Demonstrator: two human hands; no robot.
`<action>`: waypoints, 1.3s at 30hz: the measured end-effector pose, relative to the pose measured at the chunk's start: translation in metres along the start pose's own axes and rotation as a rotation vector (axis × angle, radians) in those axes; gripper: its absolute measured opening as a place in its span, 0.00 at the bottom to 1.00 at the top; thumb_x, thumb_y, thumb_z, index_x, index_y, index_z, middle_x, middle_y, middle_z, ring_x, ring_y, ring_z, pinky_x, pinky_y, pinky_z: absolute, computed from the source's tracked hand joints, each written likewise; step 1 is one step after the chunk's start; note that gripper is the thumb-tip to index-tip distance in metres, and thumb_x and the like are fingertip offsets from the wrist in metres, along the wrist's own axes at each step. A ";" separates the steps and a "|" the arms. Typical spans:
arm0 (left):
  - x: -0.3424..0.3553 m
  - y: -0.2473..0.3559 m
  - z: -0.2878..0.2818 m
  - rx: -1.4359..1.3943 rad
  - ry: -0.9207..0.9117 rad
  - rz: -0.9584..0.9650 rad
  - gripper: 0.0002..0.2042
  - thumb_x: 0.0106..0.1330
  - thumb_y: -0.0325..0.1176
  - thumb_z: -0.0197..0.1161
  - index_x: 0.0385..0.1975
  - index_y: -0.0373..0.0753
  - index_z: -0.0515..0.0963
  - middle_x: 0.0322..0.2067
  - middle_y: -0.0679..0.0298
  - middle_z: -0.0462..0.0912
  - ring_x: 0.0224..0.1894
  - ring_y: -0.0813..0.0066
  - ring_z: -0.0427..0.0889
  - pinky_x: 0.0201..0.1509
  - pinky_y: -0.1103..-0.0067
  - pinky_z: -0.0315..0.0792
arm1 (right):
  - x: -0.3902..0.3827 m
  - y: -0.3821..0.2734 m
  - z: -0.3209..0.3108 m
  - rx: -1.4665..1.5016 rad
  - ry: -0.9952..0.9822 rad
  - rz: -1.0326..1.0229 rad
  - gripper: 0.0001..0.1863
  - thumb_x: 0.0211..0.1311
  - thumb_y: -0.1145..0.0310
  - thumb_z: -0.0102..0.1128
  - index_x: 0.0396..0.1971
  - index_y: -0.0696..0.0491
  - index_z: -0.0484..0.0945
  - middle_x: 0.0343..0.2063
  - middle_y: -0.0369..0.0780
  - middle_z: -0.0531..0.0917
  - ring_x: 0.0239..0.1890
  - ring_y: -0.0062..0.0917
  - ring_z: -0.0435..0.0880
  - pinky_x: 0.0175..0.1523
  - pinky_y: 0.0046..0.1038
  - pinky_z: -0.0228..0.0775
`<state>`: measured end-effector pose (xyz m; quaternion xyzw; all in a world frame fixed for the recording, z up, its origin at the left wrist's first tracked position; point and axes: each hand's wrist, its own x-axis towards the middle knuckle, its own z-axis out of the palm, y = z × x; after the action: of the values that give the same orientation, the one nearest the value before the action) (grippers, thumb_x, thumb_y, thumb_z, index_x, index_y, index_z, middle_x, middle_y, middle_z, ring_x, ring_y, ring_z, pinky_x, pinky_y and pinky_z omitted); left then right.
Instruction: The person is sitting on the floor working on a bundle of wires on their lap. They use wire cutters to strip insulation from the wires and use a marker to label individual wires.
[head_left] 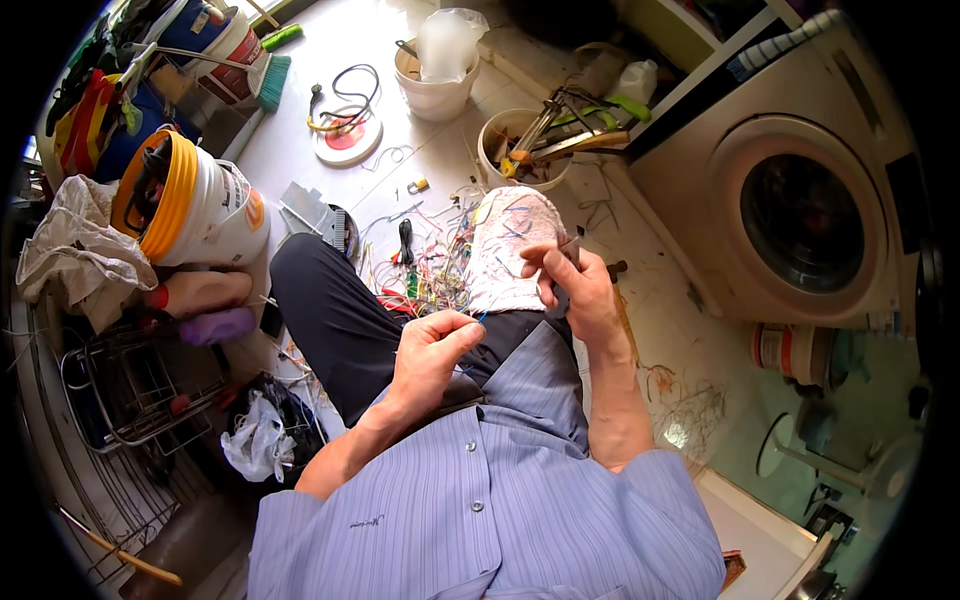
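Observation:
My left hand (432, 365) is closed in a pinch over my lap on a thin blue wire (482, 322). My right hand (580, 290) is raised over my right knee, its fingers curled around a small dark metal tool (563, 298) whose exact kind I cannot tell. Under it lies a pale pink speckled cloth (495, 225) with short blue wire bits on it. A tangle of coloured wires (420, 280) spreads beyond my lap, with a black cable bundle (406, 240) and red-handled tools among it.
A washing machine (660, 230) stands at the right. Ahead are a bucket of hand tools (495, 140), a white bucket (425, 95) and a round disc with cable (347, 147). Buckets (235, 225), bottles (217, 327), wire racks (120, 420) and plastic bags (258, 440) crowd my left.

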<state>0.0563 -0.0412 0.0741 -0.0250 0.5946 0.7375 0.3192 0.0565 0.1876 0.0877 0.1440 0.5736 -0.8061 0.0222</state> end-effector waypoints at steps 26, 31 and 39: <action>0.011 0.012 -0.017 -0.398 0.092 0.029 0.06 0.72 0.31 0.60 0.37 0.35 0.79 0.15 0.78 0.64 0.14 0.91 0.54 0.17 0.85 0.48 | 0.005 0.019 0.020 -0.699 -0.005 -0.554 0.07 0.62 0.75 0.65 0.37 0.62 0.84 0.39 0.41 0.83 0.40 0.23 0.82 0.44 0.22 0.74; 0.012 0.002 -0.009 -0.350 0.106 0.090 0.07 0.73 0.32 0.61 0.40 0.35 0.79 0.18 0.78 0.69 0.17 0.92 0.59 0.19 0.87 0.52 | 0.006 0.036 0.073 -0.231 -0.002 -0.125 0.08 0.61 0.74 0.66 0.39 0.60 0.84 0.31 0.37 0.82 0.33 0.19 0.79 0.41 0.23 0.72; 0.012 0.005 -0.015 -0.098 -0.067 0.065 0.13 0.76 0.39 0.56 0.41 0.33 0.78 0.24 0.67 0.80 0.21 0.84 0.74 0.26 0.85 0.67 | 0.008 0.035 0.074 0.022 -0.023 -0.064 0.05 0.66 0.73 0.62 0.35 0.60 0.81 0.26 0.34 0.83 0.22 0.13 0.74 0.28 0.18 0.67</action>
<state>0.0389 -0.0499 0.0684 0.0036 0.5470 0.7764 0.3131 0.0405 0.1080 0.0756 0.1168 0.5687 -0.8142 0.0014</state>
